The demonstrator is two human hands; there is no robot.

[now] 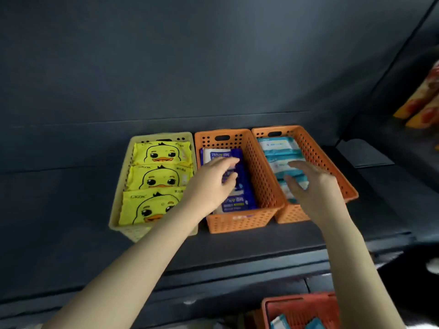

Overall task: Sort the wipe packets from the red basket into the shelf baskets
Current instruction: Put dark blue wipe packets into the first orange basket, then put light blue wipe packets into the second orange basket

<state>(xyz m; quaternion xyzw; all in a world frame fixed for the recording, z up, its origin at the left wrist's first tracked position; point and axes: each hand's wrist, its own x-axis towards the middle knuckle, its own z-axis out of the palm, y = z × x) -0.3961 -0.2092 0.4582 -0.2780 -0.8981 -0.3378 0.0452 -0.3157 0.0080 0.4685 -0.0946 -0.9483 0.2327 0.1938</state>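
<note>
Two hands: both reach over the shelf baskets, and neither visibly holds a packet.
Left hand (pixel 213 184): fingers (pixel 229 161) loosely spread and curled, empty as far as the blur allows; they hover over or lightly touch the dark blue plastic wipe packets (pixel 238 198) directly beneath them.
Right hand (pixel 308 186): fingers (pixel 297 166) spread apart and empty, palm down, over the pale blue-and-white soft wipe packets (pixel 278 148) just below and beyond the fingertips.
Containers under the fingers: middle orange perforated plastic basket (pixel 259 172) under the left hand, right orange perforated plastic basket (pixel 318 155) under the right.
Long axis: both baskets and the packet rows in them run away from the person, in line with the pointing fingers.
Further left of the left hand: pale yellow perforated plastic basket (pixel 118 200) with three yellow duck-print packets (pixel 161 176) in a row, untouched.
Key relation: the low red plastic basket (pixel 301 305) sits below and behind the right wrist, near the person's body, with pale blue packets (pixel 280 322) remaining inside.
Nearer hand: the right, judging by how close its forearm passes.
Next move, as a judgement: pull the right hand back and down toward the red basket.
</note>
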